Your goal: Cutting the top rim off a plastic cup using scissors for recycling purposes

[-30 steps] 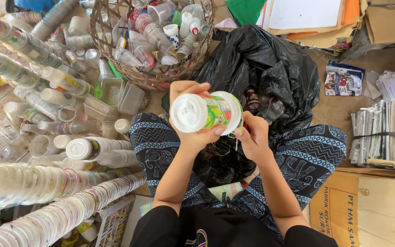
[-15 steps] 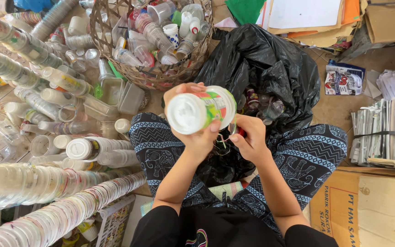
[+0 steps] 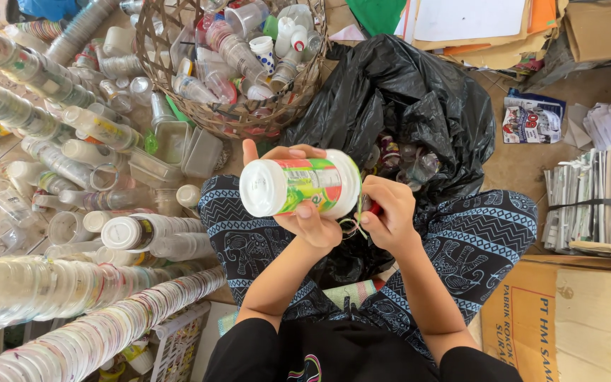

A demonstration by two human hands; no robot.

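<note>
My left hand (image 3: 304, 212) grip wraps the white plastic cup stack (image 3: 300, 185) just before the black bag (image 3: 397, 113); right hand (image 3: 389, 218) beside it pinches a red tool (image 3: 374, 208).

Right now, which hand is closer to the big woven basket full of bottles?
The left hand. It holds a white plastic cup just below the basket rim. The right hand sits farther off, over the black bag, picking at the cup's end.

Basket (image 3: 171, 85): ahead, cups inside
Bag (image 3: 404, 106): right of basket, beyond the knees
Cup stacks (image 3: 58, 297): far left
Paper bundles (image 3: 602, 198): far right
Held cup (image 3: 298, 185): over lap
</note>
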